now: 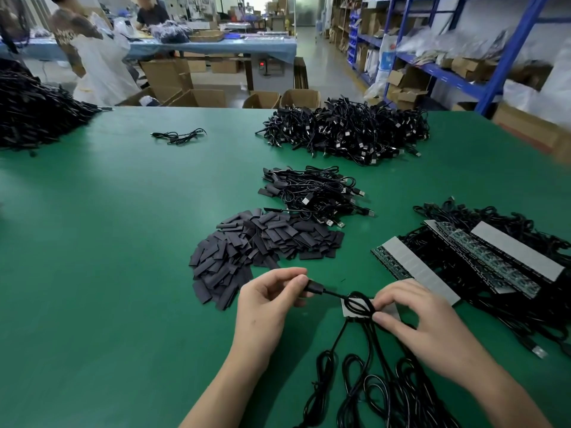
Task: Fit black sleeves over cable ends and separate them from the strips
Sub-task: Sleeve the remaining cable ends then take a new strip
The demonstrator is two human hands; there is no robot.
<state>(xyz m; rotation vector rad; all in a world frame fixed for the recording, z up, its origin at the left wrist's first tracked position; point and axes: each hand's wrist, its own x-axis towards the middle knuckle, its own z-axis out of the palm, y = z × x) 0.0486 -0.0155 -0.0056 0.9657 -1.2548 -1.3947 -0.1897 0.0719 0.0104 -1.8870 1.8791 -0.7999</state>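
Between hands: cable (332, 294); left hand (268, 299) pinches its plug end, right hand (414, 313) pinches strip (355, 308).

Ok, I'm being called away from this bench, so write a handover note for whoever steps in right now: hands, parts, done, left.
Left hand pinches a black cable end.
Right hand pinches the short strip with its cables.
Loose sleeves are piled just ahead.
Done, apparently: the sleeved cables beyond them.
Left: the long strips at the right, cables not yet separated.
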